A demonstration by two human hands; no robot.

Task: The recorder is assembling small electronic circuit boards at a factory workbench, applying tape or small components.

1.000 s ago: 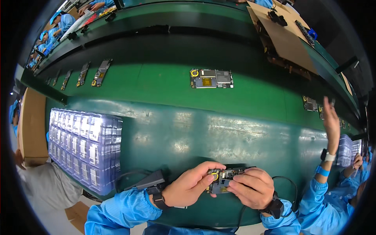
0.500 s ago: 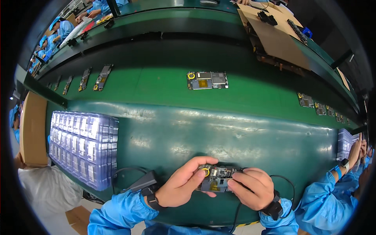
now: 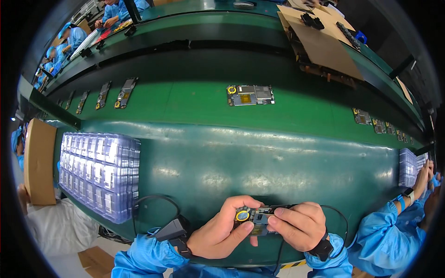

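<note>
Both hands meet at the near edge of the table (image 3: 278, 157). Left hand (image 3: 218, 231) curled around the left end of a small circuit board assembly (image 3: 256, 217), thumb beneath, fingers arched over the top. Right hand (image 3: 299, 227) closed on the board's right end, fingertips pressing its upper face. Board held just above the table edge, roughly level; a yellow ring shows at its left end, between the left fingers. Both wrists carry dark straps; a black cable (image 3: 153, 204) loops on the table beside the left wrist.

Left of the hands: stack of clear plastic trays (image 3: 99, 173), with a cardboard box (image 3: 39, 162) further left. On the green conveyor belt (image 3: 194, 102) beyond: one similar board (image 3: 250, 95) at centre, more boards (image 3: 125, 92) at far left and far right. A co-worker's blue sleeve (image 3: 384, 236) at lower right.
</note>
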